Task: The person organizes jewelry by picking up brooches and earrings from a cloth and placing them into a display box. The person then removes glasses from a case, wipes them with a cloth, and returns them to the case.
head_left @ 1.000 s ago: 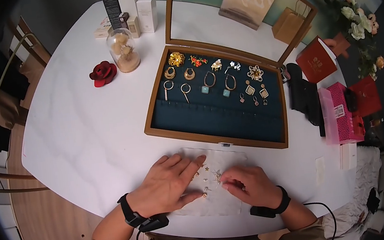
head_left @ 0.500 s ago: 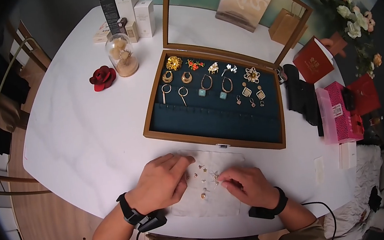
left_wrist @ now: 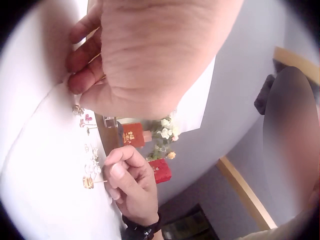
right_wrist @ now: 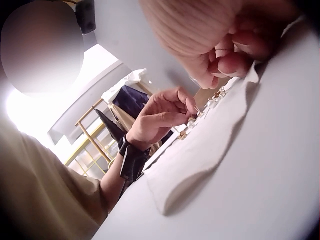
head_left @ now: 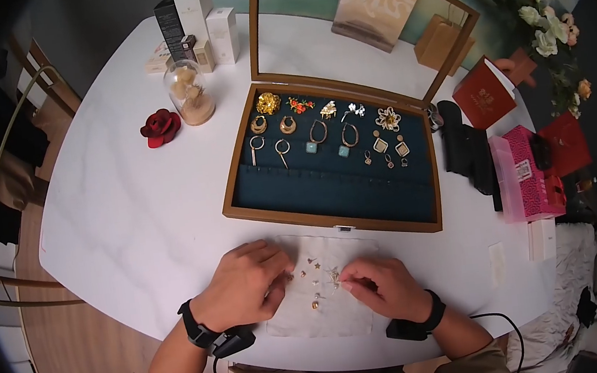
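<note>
Several small earrings lie on a white cloth [head_left: 306, 318] between my hands. My left hand [head_left: 247, 284] is at the cloth's left side, thumb and forefinger pinching a small gold stud earring [right_wrist: 191, 120]. My right hand [head_left: 391, 286] rests at the other side, fingers bent, its fingertips right at a cluster of silvery earrings [head_left: 334, 277]; I cannot tell whether it grips one. Near them lie an amber-stone earring [head_left: 315, 305] and a star stud [head_left: 317, 265]. Beyond stands a wooden jewellery case [head_left: 280, 216], glass lid raised, earrings and brooches in its upper rows.
A red fabric flower [head_left: 161, 128] and a glass dome [head_left: 189, 96] stand at the back left, near white and black boxes [head_left: 195, 10]. On the right are a dark pouch [head_left: 468, 152], a pink box [head_left: 521, 172] and a red card box [head_left: 483, 94]. Each wrist wears a camera strap.
My left hand has drawn back leftward from over the earrings, and its spread thumb and forefinger have come together at a small stud. The right hand has stayed by the silvery cluster.
</note>
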Demonstrator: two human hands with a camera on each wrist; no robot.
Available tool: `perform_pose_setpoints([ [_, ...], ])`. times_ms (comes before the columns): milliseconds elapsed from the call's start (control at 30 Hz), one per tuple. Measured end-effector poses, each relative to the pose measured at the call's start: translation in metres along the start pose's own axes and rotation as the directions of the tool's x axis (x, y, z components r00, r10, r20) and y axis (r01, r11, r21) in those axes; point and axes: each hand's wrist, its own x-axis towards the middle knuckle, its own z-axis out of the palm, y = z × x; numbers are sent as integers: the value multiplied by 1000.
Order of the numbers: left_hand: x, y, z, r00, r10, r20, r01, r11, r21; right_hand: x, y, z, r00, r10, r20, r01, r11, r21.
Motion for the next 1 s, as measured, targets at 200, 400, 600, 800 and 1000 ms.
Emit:
perform_pose_setpoints([
  [200, -1, -3, -1, 1000, 30, 8, -31, 1000, 7, -1, 1, 0, 1000, 16, 13, -16, 1000, 6],
  [400, -2, -4, -2, 998, 54, 18, -54, 999, -4, 1, 0, 1, 1000, -4, -1, 4, 1000, 15],
  [600, -3, -5, -2, 998, 58, 35, -60, 997, 39, 2, -1, 1, 1000, 1, 2, -1, 1000, 8],
  [800, -1, 0, -6, 998, 57, 24, -49, 964, -262, 1, -7, -3, 1000, 16, 7, -16, 999, 34],
  [1000, -2, 3, 6, 988, 53, 144, 66, 697, -714, 7, -44, -10, 994, -107, 5, 107, 994, 26],
])
